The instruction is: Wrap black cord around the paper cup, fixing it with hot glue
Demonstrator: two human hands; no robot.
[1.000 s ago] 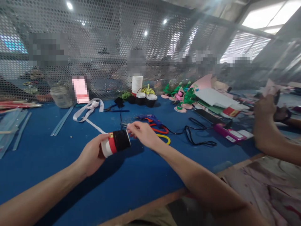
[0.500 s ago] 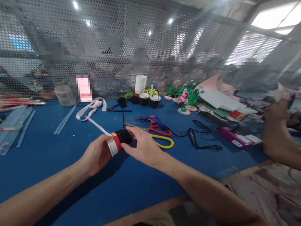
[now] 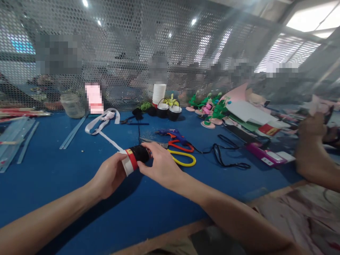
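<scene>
Between my two hands a small paper cup [image 3: 133, 158] lies tilted on its side above the table, its white rim end to the left, a red band in the middle and black wrapping [image 3: 140, 153] around the right part. My left hand [image 3: 111, 173] is closed around the white end. My right hand [image 3: 159, 161] grips the black end with thumb and fingers. A white ribbon [image 3: 110, 140] runs from the back of the cup to a loose coil on the table. Scissors [image 3: 183, 158] with red and yellow handles lie just beyond my right hand.
Behind the scissors lies a blue glue gun [image 3: 171, 134] with a black cord [image 3: 220, 156]. Small black buckets [image 3: 174, 112], a stack of white cups [image 3: 159, 94] and green craft plants [image 3: 219, 110] stand farther back. At right are a purple power strip [image 3: 262, 154] and another person's arm [image 3: 309, 152].
Both hands keep their grip on the cup, which stays almost in place. The view has shifted very slightly; nothing has been taken up or let go.
</scene>
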